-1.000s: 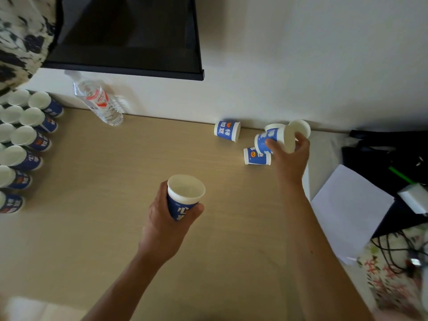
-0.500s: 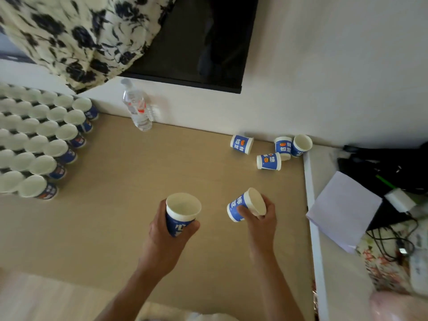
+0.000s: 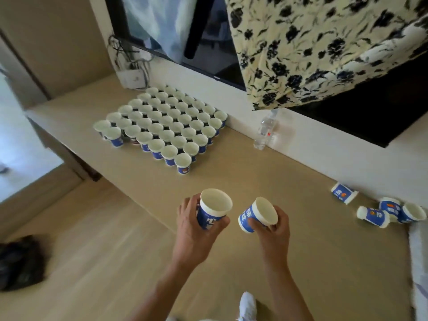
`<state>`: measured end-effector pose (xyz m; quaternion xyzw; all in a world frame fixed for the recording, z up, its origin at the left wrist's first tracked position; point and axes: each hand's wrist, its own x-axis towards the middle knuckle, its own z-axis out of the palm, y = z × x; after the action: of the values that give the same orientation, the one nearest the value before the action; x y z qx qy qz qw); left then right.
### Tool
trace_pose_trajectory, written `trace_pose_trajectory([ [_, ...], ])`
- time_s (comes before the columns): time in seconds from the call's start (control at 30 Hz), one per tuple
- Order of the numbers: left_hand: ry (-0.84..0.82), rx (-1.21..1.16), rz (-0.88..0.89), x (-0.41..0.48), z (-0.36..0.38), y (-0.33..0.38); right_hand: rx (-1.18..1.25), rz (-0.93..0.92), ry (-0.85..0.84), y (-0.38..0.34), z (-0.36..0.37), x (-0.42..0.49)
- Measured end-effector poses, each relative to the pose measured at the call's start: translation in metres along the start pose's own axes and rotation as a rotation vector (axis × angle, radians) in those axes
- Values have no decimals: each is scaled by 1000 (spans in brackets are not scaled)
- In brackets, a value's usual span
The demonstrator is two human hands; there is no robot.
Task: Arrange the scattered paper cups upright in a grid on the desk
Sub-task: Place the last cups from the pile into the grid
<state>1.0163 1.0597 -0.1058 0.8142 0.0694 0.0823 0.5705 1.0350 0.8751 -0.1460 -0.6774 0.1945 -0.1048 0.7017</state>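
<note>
My left hand (image 3: 193, 230) grips a blue-and-white paper cup (image 3: 213, 210), held roughly upright over the desk's front edge. My right hand (image 3: 273, 230) holds a second paper cup (image 3: 258, 215), tilted with its mouth toward the camera. A grid of several upright cups (image 3: 162, 126) stands at the desk's far left, near the wall. Several more cups lie at the right by the wall: one on its side (image 3: 344, 193), another on its side (image 3: 372, 216), and two close together (image 3: 403, 210).
A clear water bottle (image 3: 265, 130) stands against the wall between the grid and the loose cups. A dark screen (image 3: 208, 42) and a floral cloth (image 3: 324, 42) hang above. The tan desk (image 3: 301, 181) ends at the front over a wooden floor. A dark shape (image 3: 20, 262) lies on the floor.
The view swung left, bringing the whole grid into sight. My right hand picked a cup from the right-hand cluster and carried it beside the cup in my left hand.
</note>
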Motion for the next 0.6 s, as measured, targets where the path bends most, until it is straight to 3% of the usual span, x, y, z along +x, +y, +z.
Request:
trace_pose_trajectory([
  [0.3, 168, -6, -22, 16, -113, -44, 79, -12, -172, 0, 125, -51],
  [0.6, 249, 24, -84, 92, -171, -83, 65, 74, -306, 27, 241, -20],
])
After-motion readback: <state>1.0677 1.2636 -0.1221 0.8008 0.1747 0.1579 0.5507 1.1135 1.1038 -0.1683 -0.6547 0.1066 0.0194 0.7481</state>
